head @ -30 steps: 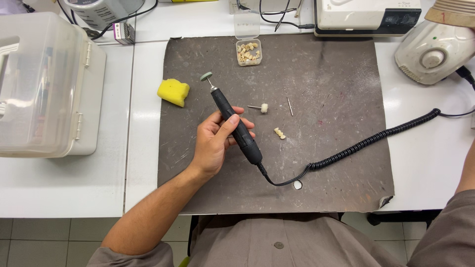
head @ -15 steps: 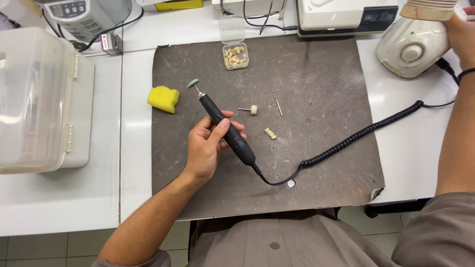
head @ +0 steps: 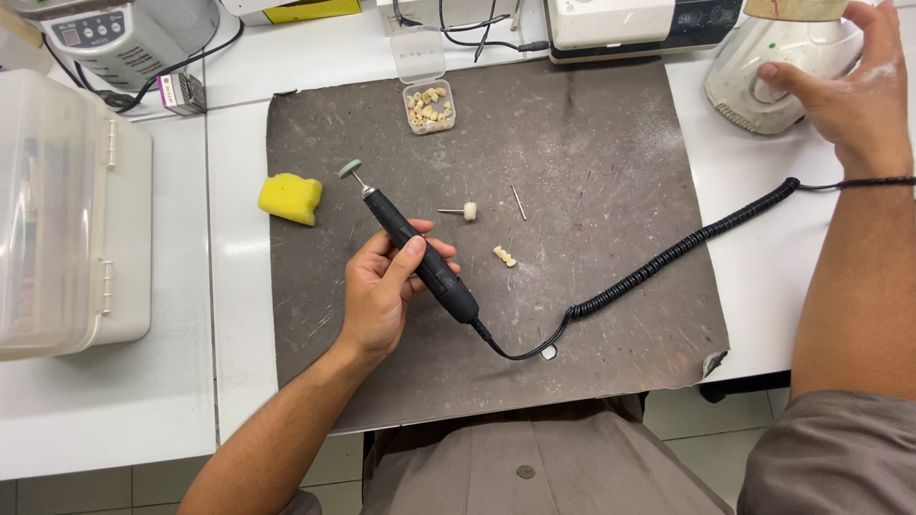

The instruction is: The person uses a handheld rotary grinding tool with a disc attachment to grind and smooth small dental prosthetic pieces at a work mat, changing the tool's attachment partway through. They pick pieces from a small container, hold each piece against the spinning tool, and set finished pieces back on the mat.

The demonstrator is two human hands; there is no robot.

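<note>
1. Black and slim, the rotary handpiece [head: 420,257] is lying across the curled fingers of the left hand [head: 382,296], which is closing around its middle above the centre of the grey work mat [head: 592,133]; its small green grinding wheel [head: 350,169] is pointing toward the mat's far left corner.
2. The right hand [head: 849,95] is reaching to the far right corner of the table [head: 239,191], fingers spread and resting on the white rounded machine [head: 773,72]; it is touching the housing rather than gripping anything.
3. As for progress, the tool is in hand but its wheel is meeting nothing; the small tooth-coloured piece [head: 504,256] is lying loose on the mat just right of the handpiece, so the grinding itself appears not yet begun.
4. A white-tipped bur [head: 460,210] and a thin metal pin [head: 518,202] are lying near the mat's middle; a clear box of tooth pieces [head: 429,107] is sitting at the mat's far edge, and a yellow sponge [head: 290,198] at its left edge.
5. The coiled black cord [head: 687,248] is running from the handpiece toward the right edge.
6. The mat is looking dusty and scratched; the table is white, with a translucent lidded case [head: 67,248] at its left edge and electronic units along the far edge.
</note>
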